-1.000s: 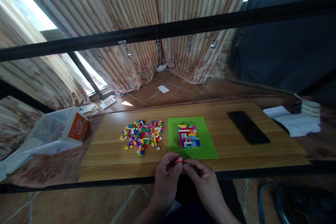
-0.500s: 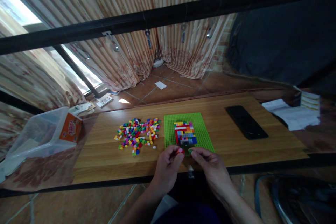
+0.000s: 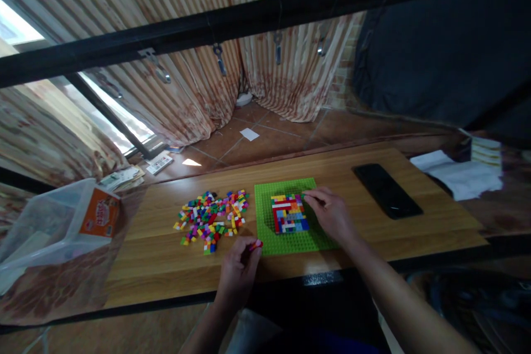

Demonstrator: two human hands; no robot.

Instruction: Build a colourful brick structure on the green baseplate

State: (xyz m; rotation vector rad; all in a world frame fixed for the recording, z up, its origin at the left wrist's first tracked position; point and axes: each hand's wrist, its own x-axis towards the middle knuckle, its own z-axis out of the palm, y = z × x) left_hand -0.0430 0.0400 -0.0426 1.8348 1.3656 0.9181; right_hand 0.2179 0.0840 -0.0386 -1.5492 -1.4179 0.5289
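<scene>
My left hand [image 3: 239, 266] is closed in a pinch on small pink and red toy bricks [image 3: 257, 244], just off the near left corner of the green baseplate [image 3: 265, 191]. A multicoloured block of bricks [image 3: 290, 214] stands on the middle of the plate, with red, blue, grey and yellow pieces on top. At its far right corner my right hand [image 3: 332, 214] pinches a small green brick [image 3: 305, 193], mostly covered by the fingertips. Whether that brick touches the block I cannot tell. A loose pile of small coloured bricks [image 3: 215, 211] lies left of the plate.
A black phone [image 3: 386, 191] lies on the wooden table [image 3: 166, 265] to the right. White papers [image 3: 458, 174] are beyond the table's right end. A clear plastic bin [image 3: 53, 227] with an orange label stands at the left. A dark bar [image 3: 249, 25] crosses above the far side.
My hands have parted. The right moved forward with the green brick to the block's far corner; the left drew back to the left with the pink and red bricks. The camera view shifted slightly.
</scene>
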